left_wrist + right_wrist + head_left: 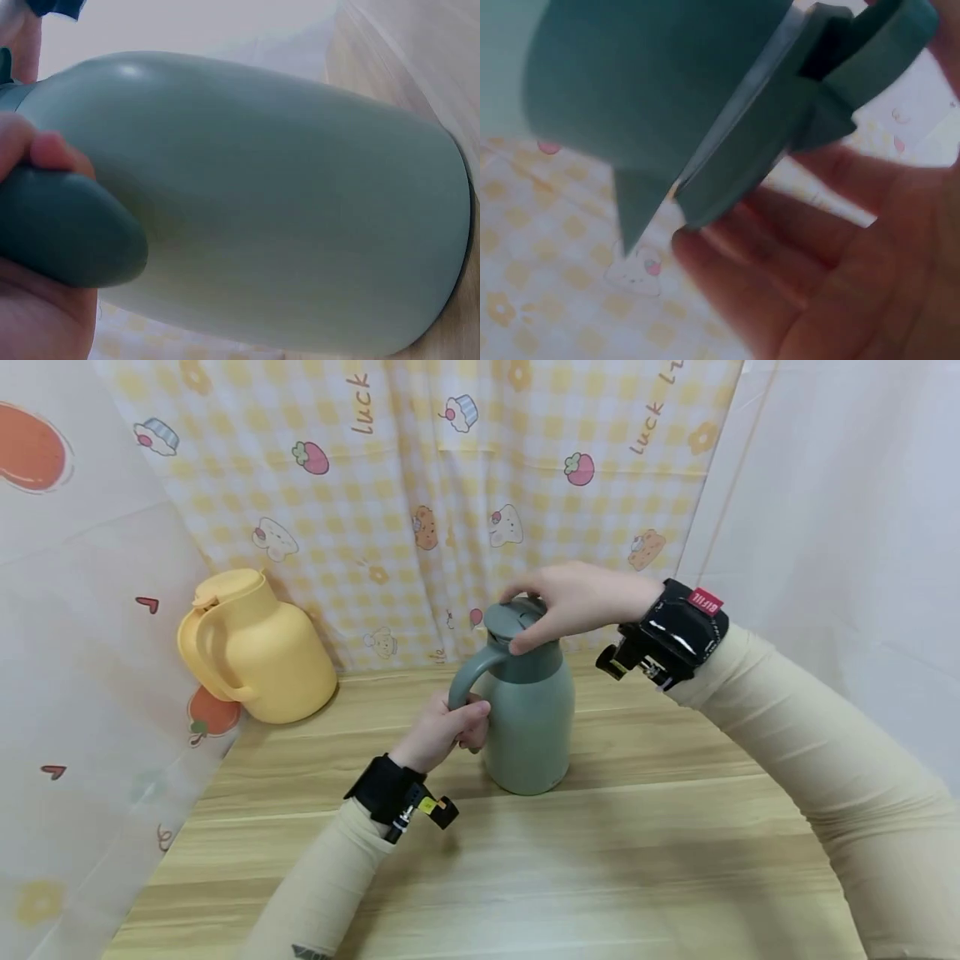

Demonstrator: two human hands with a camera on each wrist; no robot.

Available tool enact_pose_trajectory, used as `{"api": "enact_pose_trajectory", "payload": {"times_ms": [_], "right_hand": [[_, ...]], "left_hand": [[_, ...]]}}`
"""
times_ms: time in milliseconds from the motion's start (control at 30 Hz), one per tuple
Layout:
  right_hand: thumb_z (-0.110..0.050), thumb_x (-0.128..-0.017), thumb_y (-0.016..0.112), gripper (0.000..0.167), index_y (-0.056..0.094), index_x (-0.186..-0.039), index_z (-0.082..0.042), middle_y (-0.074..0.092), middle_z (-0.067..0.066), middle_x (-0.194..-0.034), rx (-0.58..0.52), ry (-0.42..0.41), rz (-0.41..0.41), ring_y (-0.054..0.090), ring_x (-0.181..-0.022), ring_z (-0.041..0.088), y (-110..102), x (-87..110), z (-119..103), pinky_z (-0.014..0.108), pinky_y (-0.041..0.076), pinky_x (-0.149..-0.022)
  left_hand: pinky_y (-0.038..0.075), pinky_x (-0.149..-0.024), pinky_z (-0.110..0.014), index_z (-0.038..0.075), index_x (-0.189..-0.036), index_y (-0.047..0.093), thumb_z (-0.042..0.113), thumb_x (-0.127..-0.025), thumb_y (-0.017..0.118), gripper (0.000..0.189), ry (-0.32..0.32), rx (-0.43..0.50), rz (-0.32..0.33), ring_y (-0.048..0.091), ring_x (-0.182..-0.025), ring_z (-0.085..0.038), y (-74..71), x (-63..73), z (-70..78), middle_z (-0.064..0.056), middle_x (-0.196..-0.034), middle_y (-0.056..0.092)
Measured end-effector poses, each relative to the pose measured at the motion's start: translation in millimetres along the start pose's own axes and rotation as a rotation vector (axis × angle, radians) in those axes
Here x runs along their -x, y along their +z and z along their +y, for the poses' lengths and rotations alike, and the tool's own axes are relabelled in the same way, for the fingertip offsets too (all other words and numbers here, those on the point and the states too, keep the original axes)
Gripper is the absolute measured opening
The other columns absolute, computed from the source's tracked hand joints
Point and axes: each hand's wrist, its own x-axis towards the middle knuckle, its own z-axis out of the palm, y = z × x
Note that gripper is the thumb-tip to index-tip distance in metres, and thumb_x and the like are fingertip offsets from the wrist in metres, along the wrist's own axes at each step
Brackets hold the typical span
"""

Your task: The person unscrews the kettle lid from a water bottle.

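A grey-green thermos jug (528,735) stands upright on the wooden table, filling most of the left wrist view. My left hand (453,722) grips the dark green handle (67,232) on the jug's left side. On top, my right hand (573,597) holds the lid (504,621) from above, thumb at the near side and fingers over the far side. Seen from the right wrist, the fingertips lie along the rim of the lid (742,150), and a thin pale gap runs between lid and collar (645,97) above the pointed spout (635,206).
A yellow thermos jug (277,652) with its handle to the left stands at the back left of the table, near the curtain. A checked curtain (337,527) hangs behind the wooden table (555,877), and white sheets (832,543) hang at both sides.
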Motion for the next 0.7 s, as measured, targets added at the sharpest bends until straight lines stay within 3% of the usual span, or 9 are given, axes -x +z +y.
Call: {"api": "enact_pose_trajectory", "payload": {"times_ms": [100, 233, 600, 700], "right_hand": [[-0.050, -0.083, 0.070, 0.078, 0.039, -0.146, -0.015, 0.055, 0.009, -0.127, 0.009, 0.061, -0.028, 0.055, -0.109, 0.023, -1, -5.2, -8, 0.042, 0.046, -0.089], [-0.043, -0.082, 0.073, 0.089, 0.028, -0.152, -0.012, 0.059, 0.012, -0.125, -0.003, 0.076, -0.042, 0.058, -0.104, 0.023, -1, -10.5, -11, 0.040, 0.048, -0.086], [-0.035, -0.079, 0.077, 0.092, 0.027, -0.152, -0.012, 0.066, 0.010, -0.113, -0.034, 0.057, -0.029, 0.059, -0.087, 0.021, -4, -14.3, -13, 0.034, 0.049, -0.074], [-0.035, -0.078, 0.078, 0.092, 0.028, -0.152, -0.012, 0.065, 0.011, -0.115, -0.026, 0.053, -0.031, 0.060, -0.090, 0.021, -5, -15.4, -13, 0.034, 0.050, -0.075]], "left_hand": [[0.028, -0.052, -0.032, 0.008, -0.060, 0.037, 0.020, -0.097, 0.053, 0.042, 0.024, 0.022, 0.026, 0.028, -0.047, -0.023, 3.6, 0.2, -1.5, -0.004, -0.052, 0.029], [0.027, -0.052, -0.032, 0.008, -0.060, 0.038, 0.019, -0.096, 0.053, 0.041, 0.011, 0.027, 0.042, 0.027, -0.047, -0.023, 6.2, -0.7, -1.8, -0.004, -0.052, 0.028], [0.028, -0.052, -0.031, 0.006, -0.061, 0.038, 0.016, -0.096, 0.050, 0.038, 0.005, 0.037, 0.051, 0.031, -0.046, -0.019, 6.4, -0.5, -1.7, -0.002, -0.052, 0.030], [0.028, -0.052, -0.031, 0.007, -0.060, 0.037, 0.017, -0.096, 0.051, 0.039, 0.010, 0.036, 0.047, 0.031, -0.046, -0.018, 5.0, -1.0, -2.3, -0.002, -0.051, 0.030]]}}
